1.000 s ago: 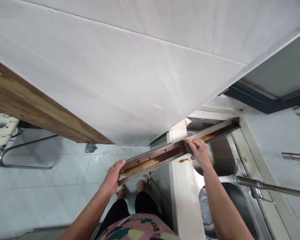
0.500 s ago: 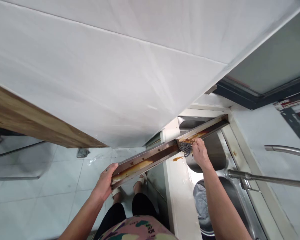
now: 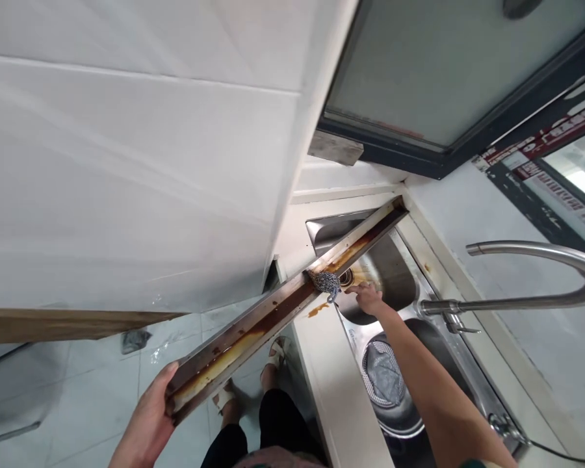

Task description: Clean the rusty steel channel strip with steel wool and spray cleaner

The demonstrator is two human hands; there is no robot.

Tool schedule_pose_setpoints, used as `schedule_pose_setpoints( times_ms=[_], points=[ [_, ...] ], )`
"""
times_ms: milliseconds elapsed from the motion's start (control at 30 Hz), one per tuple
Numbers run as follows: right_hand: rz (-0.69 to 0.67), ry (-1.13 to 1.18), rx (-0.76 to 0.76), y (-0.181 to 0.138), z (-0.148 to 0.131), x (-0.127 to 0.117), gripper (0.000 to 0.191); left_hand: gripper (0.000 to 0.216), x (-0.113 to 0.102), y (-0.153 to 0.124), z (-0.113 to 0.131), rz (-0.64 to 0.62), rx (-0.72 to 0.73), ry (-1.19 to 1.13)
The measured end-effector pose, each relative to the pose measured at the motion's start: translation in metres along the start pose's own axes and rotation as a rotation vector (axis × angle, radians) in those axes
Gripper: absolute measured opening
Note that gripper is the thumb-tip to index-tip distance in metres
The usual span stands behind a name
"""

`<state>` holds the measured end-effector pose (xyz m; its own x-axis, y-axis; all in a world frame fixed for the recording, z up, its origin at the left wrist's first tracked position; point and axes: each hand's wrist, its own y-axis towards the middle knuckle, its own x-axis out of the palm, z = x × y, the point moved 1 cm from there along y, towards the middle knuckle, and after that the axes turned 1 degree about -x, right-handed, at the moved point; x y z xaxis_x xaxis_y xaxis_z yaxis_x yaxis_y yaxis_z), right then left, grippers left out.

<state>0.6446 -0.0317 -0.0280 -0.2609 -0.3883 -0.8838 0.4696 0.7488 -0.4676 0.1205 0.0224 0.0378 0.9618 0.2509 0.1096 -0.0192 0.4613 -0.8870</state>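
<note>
My left hand (image 3: 151,409) grips the near end of a long metal channel (image 3: 234,331), its thumb over the rim. The channel slants up across the counter and the sink, and brown greasy liquid lies along its inside. A steel wool scrubber (image 3: 325,281) with a grey loop sits in the channel near its middle. Just right of the scrubber, apart from it, is my right hand (image 3: 368,299) over the sink basin (image 3: 394,273). It holds nothing; the index finger stretches toward the channel and the other fingers are partly bent.
A second basin (image 3: 419,338) contains a perforated strainer (image 3: 370,364) with a grey cloth (image 3: 385,377) in it. The curved faucet (image 3: 531,247) reaches in from the right. A brown spill (image 3: 318,309) marks the counter (image 3: 336,390). A white wall panel (image 3: 141,182) stands at left, a dark-framed window (image 3: 394,143) above.
My right hand has let go of the steel wool scrubber and moved off to its right. The scrubber stays in the channel. The view has turned right; my left hand still holds the channel.
</note>
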Motion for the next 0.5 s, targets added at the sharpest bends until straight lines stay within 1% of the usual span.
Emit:
schedule_pose_setpoints(
  times_ms=[67, 133, 267, 367, 500],
  points=[
    [-0.040, 0.003, -0.019, 0.013, -0.001, 0.019, 0.039, 0.030, 0.001, 0.002, 0.000, 0.043, -0.016, 0.000],
    [-0.073, -0.003, -0.027, 0.026, 0.001, 0.034, 0.032, 0.031, -0.001, 0.006, -0.001, 0.058, -0.021, 0.005],
    [-0.130, -0.012, -0.058, 0.048, 0.009, 0.056, 0.017, 0.034, -0.008, 0.015, -0.004, 0.063, -0.016, 0.035],
    [-0.187, -0.023, -0.082, 0.060, 0.009, 0.068, 0.017, 0.031, -0.010, 0.017, -0.004, 0.110, 0.016, 0.084],
    [-0.250, -0.068, -0.107, 0.067, 0.004, 0.079, 0.020, 0.029, -0.006, 0.015, -0.003, 0.153, 0.043, 0.128]
  ],
)
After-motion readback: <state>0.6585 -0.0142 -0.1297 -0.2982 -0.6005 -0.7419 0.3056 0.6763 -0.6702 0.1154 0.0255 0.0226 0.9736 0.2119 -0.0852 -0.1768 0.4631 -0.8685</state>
